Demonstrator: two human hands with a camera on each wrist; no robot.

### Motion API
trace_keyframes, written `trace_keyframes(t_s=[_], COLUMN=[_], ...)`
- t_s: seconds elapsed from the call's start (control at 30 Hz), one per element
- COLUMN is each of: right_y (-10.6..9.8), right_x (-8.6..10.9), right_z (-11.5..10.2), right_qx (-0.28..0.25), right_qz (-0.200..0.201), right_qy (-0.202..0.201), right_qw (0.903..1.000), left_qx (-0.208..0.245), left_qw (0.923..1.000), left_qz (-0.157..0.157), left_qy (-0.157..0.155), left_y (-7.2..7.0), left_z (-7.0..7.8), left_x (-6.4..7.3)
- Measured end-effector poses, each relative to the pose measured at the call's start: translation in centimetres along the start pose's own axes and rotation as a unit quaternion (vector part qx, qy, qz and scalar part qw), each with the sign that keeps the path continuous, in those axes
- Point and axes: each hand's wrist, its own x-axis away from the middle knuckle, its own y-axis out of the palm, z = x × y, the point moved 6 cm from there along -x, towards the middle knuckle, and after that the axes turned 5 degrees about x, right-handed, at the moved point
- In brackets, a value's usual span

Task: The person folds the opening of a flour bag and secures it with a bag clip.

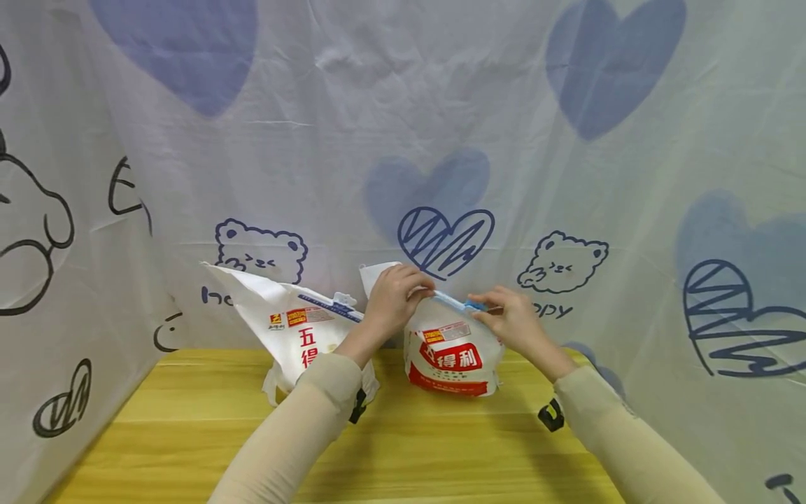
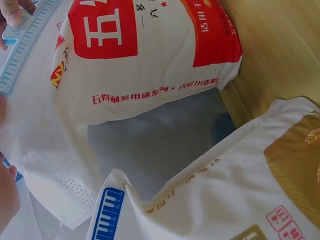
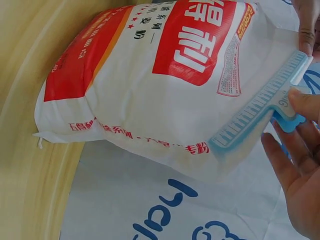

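Note:
A white flour bag with red print stands on the table, its top folded over. Along its upper edge lies a light-blue bag clip with piano-key marks. My right hand pinches the clip's handle between thumb and fingers, as the right wrist view shows. At the clip's other end, my left hand pinches the top of the bag; part of its grip is hidden. To the left stands a second flour bag, its slanted top carrying a dark-blue clip. My left forearm covers part of that bag.
Both bags rest near the back of a yellow wood-grain table. A white curtain with hearts and bears hangs right behind them. A small black and yellow object is at the table's right side.

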Motion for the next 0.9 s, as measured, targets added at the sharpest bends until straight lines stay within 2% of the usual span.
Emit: trace_keyframes(t_s=[0.13,0.33,0.47,0.6,0.73,0.9], right_y=[0.2,0.0,-0.1,0.0,0.1,0.1], right_x=[0.3,0.9,1.3,1.7,2.3,3.3], right_z=[0.2,0.0,0.2,0.5,0.3,0.0], right_qx=[-0.004,0.003,-0.003,-0.011,-0.02,-0.033], right_qz=[0.004,0.026,0.04,0.045,0.057,0.077], right_qy=[0.009,0.007,0.011,0.022,0.026,0.038], right_qw=[0.9999,0.9996,0.9991,0.9987,0.9978,0.9958], left_qx=[-0.003,-0.022,-0.035,-0.031,-0.049,-0.076], left_qw=[1.0,0.9992,0.9988,0.9993,0.9984,0.9943], left_qz=[0.001,0.007,0.006,0.01,0.019,0.048], left_qy=[0.005,0.032,0.034,0.016,-0.019,-0.058], left_y=[-0.3,-0.9,-1.5,-2.4,-3.2,-4.6], left_z=[0.2,0.8,1.0,1.0,0.7,0.7], left_x=[0.3,0.5,0.8,1.6,2.7,4.4])
